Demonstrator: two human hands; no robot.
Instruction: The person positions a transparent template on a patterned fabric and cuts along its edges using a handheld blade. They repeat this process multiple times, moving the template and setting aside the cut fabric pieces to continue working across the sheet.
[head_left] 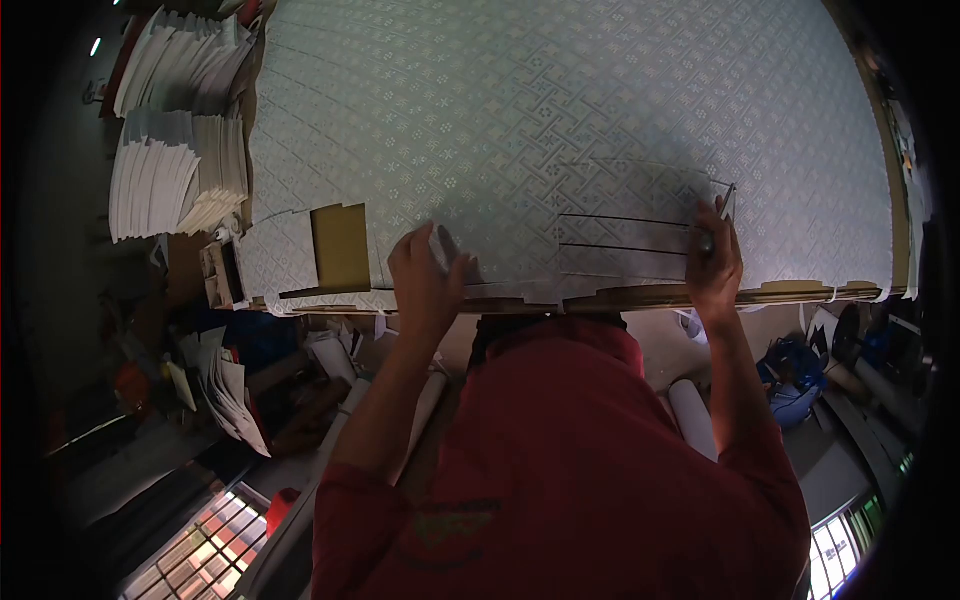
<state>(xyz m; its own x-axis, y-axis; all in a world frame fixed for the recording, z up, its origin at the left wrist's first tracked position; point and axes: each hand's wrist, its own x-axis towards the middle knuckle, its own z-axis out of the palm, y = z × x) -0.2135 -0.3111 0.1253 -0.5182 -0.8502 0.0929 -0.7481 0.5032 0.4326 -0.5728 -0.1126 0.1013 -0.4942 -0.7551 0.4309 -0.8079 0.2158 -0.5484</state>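
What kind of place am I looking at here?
Probably a workshop, perhaps for fabric or paper: a broad patterned sheet is spread flat, stacked pale sheets sit at its left, and a pale roll lies nearby.

You have two hands here, one left hand (425, 278) and one right hand (716, 262), and the right carries one slim tool (728, 200). Under them you have one patterned sheet (480, 130) on one table (899, 240). Two bold dark lines (625, 219) cross it beside your right hand; fainter ones are too dim for you to count. You have one large brown rectangle (342, 248) at the left. Beyond the table's left side you see at least two paper stacks (160, 185), and lower down one fanned pile (232, 395). You also have one blue bag (793, 380) and two barred windows (200, 550).
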